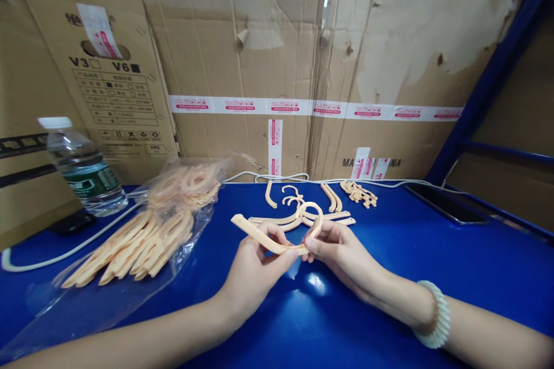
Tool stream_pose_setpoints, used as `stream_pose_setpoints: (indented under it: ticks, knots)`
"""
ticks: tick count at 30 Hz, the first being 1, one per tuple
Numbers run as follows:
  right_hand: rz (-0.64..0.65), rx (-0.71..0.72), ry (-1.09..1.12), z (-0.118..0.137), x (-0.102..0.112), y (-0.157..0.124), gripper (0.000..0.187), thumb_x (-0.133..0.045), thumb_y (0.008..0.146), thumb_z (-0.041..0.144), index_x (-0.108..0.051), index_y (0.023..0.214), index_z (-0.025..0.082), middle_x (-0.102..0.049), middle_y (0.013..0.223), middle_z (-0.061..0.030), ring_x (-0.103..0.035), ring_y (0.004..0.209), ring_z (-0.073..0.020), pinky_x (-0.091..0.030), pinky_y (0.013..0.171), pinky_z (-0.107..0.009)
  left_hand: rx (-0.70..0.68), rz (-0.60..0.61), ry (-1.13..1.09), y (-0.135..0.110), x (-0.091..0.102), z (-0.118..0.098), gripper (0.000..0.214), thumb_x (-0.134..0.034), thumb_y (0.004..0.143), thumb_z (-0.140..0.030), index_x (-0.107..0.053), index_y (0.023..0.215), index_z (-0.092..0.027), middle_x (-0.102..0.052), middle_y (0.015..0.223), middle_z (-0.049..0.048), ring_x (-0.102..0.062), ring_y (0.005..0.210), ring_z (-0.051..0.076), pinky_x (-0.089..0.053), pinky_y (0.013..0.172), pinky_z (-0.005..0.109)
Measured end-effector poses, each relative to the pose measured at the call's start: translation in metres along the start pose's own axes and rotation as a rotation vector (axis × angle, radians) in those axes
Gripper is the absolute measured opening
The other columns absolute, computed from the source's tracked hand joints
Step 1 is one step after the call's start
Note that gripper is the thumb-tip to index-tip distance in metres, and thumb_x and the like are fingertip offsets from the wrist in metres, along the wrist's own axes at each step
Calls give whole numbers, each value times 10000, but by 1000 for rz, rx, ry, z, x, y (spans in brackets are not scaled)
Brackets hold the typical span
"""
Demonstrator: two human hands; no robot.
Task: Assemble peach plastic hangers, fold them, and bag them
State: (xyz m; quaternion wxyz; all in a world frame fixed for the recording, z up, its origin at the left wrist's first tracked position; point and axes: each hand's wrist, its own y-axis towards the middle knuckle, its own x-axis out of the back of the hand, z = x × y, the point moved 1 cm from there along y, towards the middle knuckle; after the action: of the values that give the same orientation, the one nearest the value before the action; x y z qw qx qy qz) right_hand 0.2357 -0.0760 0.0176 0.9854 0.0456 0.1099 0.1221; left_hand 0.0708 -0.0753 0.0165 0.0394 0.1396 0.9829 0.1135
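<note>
Above the middle of the blue table [367, 311], my left hand [255, 274] is closed, pinching a beige plastic strip [259, 236] with a flat free end up at the left. The strip bends into an open loop [321, 216] on the right. My right hand [341, 251] is closed too, with thumb and fingers pinching the lower right of that loop. Whether strip and loop are one part or two, I cannot tell. Just behind the hands lie beige hanger arms [277, 222] and small hooks [291, 191].
Clear plastic bags with beige looped strips [130, 248] lie at the left, near a water bottle [89, 167]. Further back are more curved arms [331, 197], a pile of small beige parts [358, 193], a phone [445, 203] and a white cable [242, 176]. Cardboard [242, 69] walls the back.
</note>
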Motion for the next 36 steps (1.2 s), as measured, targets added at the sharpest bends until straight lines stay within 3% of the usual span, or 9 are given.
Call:
stream_pose_setpoints:
  ticks: [6,12,14,19,22,24,27,31,36]
  knots:
    - [12,51,-79,7,-2,-3,347,-824,665,405,-564,703,179,-509,625,59,-416,491,-56,-341,465,-195,34,-134,-74,1,1,1,390,-792,655,-212,-551,962,-203,-572,830,-35,-618,801,147,-504,734,253]
    - [98,30,-146,1,-4,-2,362,-805,674,429,-544,741,188,-561,580,47,-520,500,-92,-405,474,-206,76,70,-60,1,-2,4,409,-745,731,-248,-478,1036,-196,-668,853,10,-682,775,187,-534,735,327]
    - [124,49,-206,5,0,2,342,-788,691,433,-566,769,184,-598,627,24,-554,548,-111,-415,480,-211,112,79,-89,1,-3,4,406,-766,711,-241,-475,990,-195,-685,814,5,-690,750,189,-542,737,341]
    - [6,320,-633,34,50,31,261,-581,874,415,-667,971,189,-678,837,-48,-605,720,-168,-464,608,-290,202,-17,-159,4,-2,2,413,-822,666,-228,-498,920,-196,-685,724,-31,-667,719,142,-537,725,273]
    - [-26,454,-1140,45,91,51,141,-613,827,238,-725,902,200,-686,890,-77,-596,855,-227,-452,784,-384,228,-27,-191,5,-2,2,418,-840,653,-234,-513,911,-196,-679,700,-42,-655,690,123,-525,700,238]
    - [-5,448,-1232,44,111,61,148,-641,767,156,-754,851,203,-678,890,-88,-578,902,-254,-417,862,-428,231,-29,-191,5,-2,2,414,-845,650,-235,-520,904,-194,-675,690,-43,-653,681,119,-521,688,229]
    - [38,415,-1219,37,121,69,168,-673,703,111,-776,786,215,-673,870,-86,-569,895,-261,-405,876,-433,228,-30,-195,4,-2,2,400,-843,652,-239,-529,895,-191,-677,698,-36,-656,685,123,-523,689,231]
    - [45,394,-1130,31,117,73,164,-684,658,91,-768,687,229,-666,793,-61,-577,836,-240,-420,861,-417,228,-40,-202,4,-3,1,401,-847,639,-242,-539,890,-192,-675,709,-31,-663,705,138,-531,706,250]
    - [-113,421,-869,34,114,74,87,-671,760,262,-742,761,211,-668,828,-68,-618,808,-217,-474,821,-403,229,-54,-238,3,-2,0,420,-853,617,-236,-549,902,-190,-661,753,-27,-659,771,154,-549,729,276]
